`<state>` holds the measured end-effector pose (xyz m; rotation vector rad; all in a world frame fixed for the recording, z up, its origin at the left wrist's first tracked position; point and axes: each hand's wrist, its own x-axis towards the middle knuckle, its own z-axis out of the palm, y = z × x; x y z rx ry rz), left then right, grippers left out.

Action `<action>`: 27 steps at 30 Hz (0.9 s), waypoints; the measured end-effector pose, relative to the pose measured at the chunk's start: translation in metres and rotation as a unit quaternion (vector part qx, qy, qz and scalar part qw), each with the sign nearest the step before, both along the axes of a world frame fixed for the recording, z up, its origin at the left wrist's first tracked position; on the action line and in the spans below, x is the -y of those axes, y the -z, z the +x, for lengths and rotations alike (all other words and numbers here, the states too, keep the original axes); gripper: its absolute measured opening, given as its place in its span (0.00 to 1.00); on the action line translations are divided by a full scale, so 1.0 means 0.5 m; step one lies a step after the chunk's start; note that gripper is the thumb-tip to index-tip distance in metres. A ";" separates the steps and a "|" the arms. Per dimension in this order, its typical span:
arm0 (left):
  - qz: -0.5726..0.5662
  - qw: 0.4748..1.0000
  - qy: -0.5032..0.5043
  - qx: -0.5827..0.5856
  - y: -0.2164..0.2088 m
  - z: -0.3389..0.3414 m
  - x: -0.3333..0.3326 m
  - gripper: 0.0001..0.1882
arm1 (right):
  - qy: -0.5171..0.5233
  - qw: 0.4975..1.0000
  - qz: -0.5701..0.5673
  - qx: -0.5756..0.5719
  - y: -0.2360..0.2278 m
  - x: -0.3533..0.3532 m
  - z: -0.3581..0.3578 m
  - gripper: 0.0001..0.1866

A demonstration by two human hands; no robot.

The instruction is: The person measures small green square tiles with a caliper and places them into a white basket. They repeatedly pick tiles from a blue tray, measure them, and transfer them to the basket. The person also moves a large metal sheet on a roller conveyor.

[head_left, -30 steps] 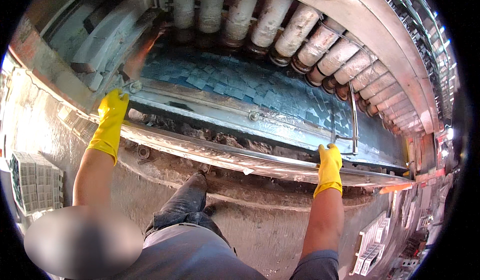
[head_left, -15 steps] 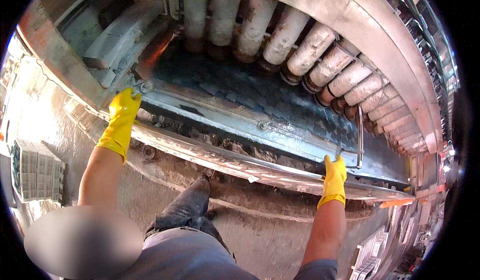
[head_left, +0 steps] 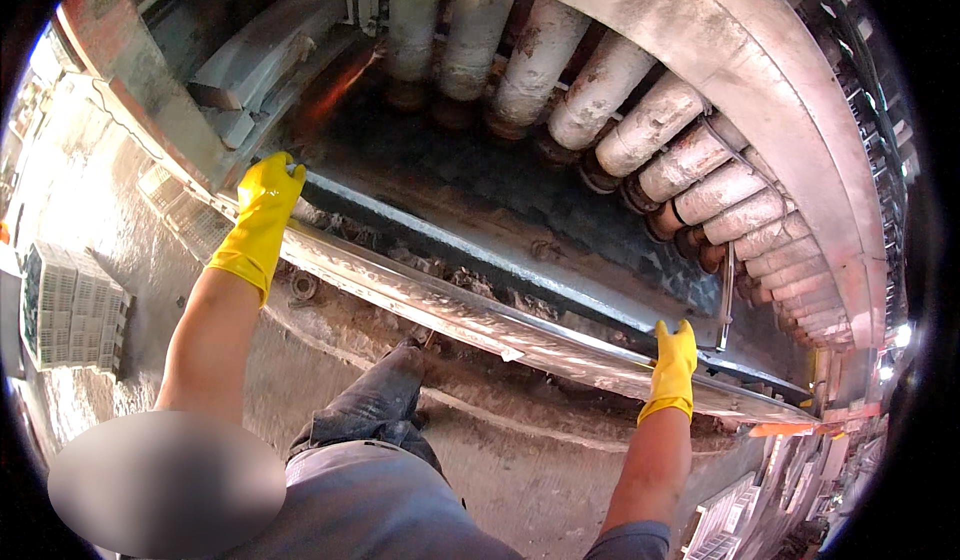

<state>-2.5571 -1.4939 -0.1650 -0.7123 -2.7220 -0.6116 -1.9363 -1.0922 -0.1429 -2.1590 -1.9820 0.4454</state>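
Note:
Both my hands wear yellow rubber gloves. At the left end of a long grey metal panel [head_left: 470, 243], my left hand [head_left: 262, 222] is closed with its fingers curled over the edge. My right hand [head_left: 674, 368] is closed on the same panel's edge farther right, its fingertips partly hidden. The panel lies across a long trough-like machine, with a bright near edge running between my hands. Beyond it a dark wet bed [head_left: 450, 165] extends under a row of upright cylinders. A thin metal rod [head_left: 726, 295] stands just past my right hand.
Dirty pale cylinders [head_left: 545, 60] line the far side beneath a curved metal cover [head_left: 740, 70]. A dirty metal ledge [head_left: 430, 305] runs in front of my legs. White plastic crates [head_left: 72, 310] are stacked on the floor at left; an orange piece [head_left: 782, 429] sits at the ledge's right end.
The panel's broad, shiny face has darkened and now its near edge stands out as a bright strip. Both hands keep hold of it; the whole view has shifted slightly.

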 end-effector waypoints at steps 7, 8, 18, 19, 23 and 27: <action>-0.013 1.000 -0.003 0.022 -0.014 -0.014 -0.014 0.18 | 0.035 0.997 -0.056 -0.038 -0.071 0.028 -0.072 0.39; -0.014 1.000 -0.002 0.023 -0.016 -0.013 -0.017 0.18 | 0.040 0.997 -0.060 -0.039 -0.079 0.029 -0.077 0.39; -0.011 1.000 -0.014 0.012 -0.042 -0.033 -0.042 0.16 | 0.046 0.993 -0.008 -0.109 -0.068 -0.005 -0.105 0.34; -0.016 0.999 -0.012 0.025 -0.051 -0.037 -0.052 0.16 | 0.027 0.996 0.035 -0.076 -0.053 -0.023 -0.095 0.33; -0.038 0.999 -0.013 0.018 -0.071 -0.052 -0.102 0.17 | 0.002 0.978 0.197 -0.065 0.007 -0.091 -0.052 0.28; -0.075 0.995 -0.015 0.069 -0.087 -0.068 -0.129 0.22 | -0.021 0.956 0.288 -0.047 -0.026 -0.026 -0.096 0.24</action>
